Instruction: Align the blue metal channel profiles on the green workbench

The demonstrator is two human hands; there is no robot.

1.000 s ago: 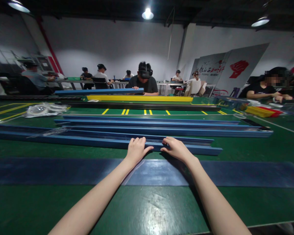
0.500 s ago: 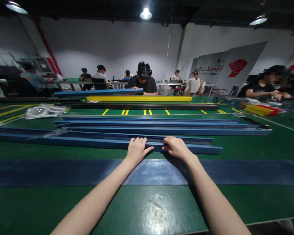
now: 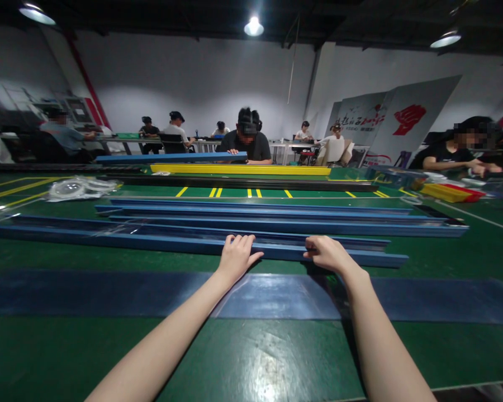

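Observation:
A long blue channel profile [image 3: 184,244] lies across the green table in front of me, its open side up. My left hand [image 3: 238,254] is closed over its near wall, fingers hooked over the rim and thumb out to the right along the outer face. Farther right, my right hand [image 3: 327,254] grips the same wall between curled fingers and thumb; its fingertips are partly hidden. Nearer to me a flat, see-through bluish strip [image 3: 272,296] stretches across the table, beneath my forearms. Clear film [image 3: 123,228] lies over the channel's left part.
More blue channels [image 3: 276,223] lie just beyond. Behind them are a black profile [image 3: 243,183], a yellow profile [image 3: 238,169] and a bagged clear roll [image 3: 77,188]. A person [image 3: 247,139] opposite holds another blue profile [image 3: 171,158]. Yellow and red trays [image 3: 450,192] stand at right.
The blue channel has slid to the right, with my right hand moving right along with it. My left hand stays nearly in place on the wall.

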